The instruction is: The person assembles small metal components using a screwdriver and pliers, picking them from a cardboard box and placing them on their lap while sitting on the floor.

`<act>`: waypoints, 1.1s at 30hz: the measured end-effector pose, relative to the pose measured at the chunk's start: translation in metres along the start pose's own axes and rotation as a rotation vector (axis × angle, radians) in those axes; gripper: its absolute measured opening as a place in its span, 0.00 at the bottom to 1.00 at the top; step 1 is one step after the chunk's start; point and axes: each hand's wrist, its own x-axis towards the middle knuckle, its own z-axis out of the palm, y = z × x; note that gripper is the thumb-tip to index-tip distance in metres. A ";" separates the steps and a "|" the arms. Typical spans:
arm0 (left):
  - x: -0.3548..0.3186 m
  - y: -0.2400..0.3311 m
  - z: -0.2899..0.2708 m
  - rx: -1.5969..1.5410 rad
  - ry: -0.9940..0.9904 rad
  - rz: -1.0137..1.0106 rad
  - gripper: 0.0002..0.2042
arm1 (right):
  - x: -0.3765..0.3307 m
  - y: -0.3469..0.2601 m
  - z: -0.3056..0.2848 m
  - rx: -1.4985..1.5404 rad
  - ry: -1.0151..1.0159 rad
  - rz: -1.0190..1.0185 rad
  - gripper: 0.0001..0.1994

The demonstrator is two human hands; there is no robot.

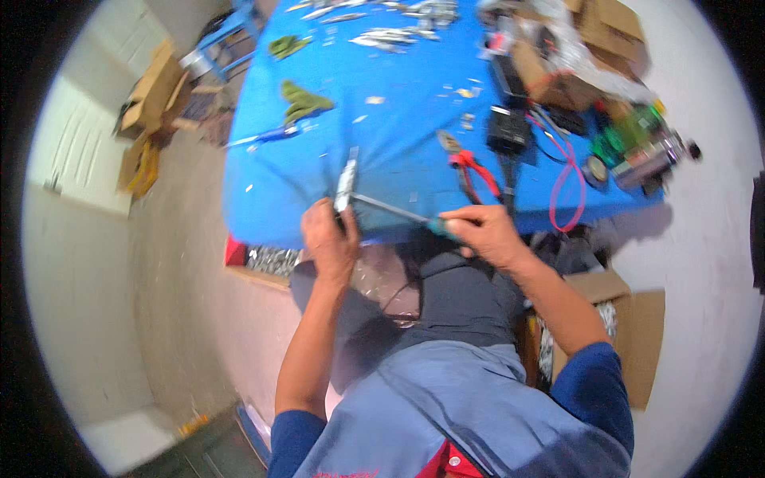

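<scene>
Head view: near edge of blue-covered table (398,151).
Left hand (328,239): closed around small silver metal fitting (346,185).
Right hand (482,233): closed on teal-handled screwdriver (398,212), tip at fitting.
Nearby: red-handled pliers (472,169).

I logged bare forearms, a left hand (329,241) and right hand (488,233), dark blue short sleeves, a grey-blue apron front, and dark trousers.

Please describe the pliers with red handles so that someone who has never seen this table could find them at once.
Start at the blue table and go to its near edge, just above the right hand. The red-handled pliers lie there, left of a black box. Only they have red grips.
</scene>
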 end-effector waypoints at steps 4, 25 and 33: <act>-0.007 -0.016 0.018 0.027 -0.087 -0.011 0.13 | -0.003 0.015 0.014 -0.353 0.160 -0.459 0.12; -0.011 -0.024 0.026 0.092 -0.013 0.052 0.21 | -0.009 0.030 0.038 -0.282 0.299 -0.478 0.13; -0.014 -0.013 0.016 -0.002 -0.031 -0.129 0.17 | -0.004 0.021 0.041 -0.021 0.200 -0.299 0.13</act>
